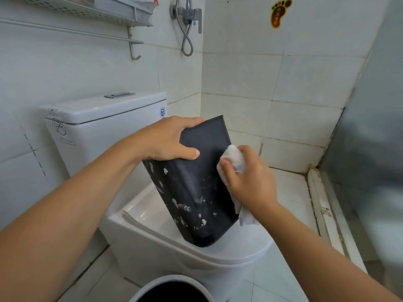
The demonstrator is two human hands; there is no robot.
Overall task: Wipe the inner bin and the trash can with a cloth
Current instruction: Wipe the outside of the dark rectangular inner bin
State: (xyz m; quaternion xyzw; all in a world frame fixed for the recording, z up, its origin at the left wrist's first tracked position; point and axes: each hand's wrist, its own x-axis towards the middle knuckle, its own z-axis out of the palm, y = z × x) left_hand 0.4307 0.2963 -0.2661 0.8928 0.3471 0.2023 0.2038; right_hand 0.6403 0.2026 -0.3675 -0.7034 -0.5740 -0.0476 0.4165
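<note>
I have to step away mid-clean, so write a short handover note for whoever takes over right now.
Left hand grips the dark inner bin at its upper end, tilted over the toilet. Right hand presses the white cloth to the bin's side.
Done: little; white specks cover the lower outside.
Left: finish the bin, then wipe the trash can on the floor below.

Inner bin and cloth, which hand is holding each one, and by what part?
The left hand grips the dark inner bin by its upturned base end. The right hand holds the bunched white cloth against the bin's side.
</note>
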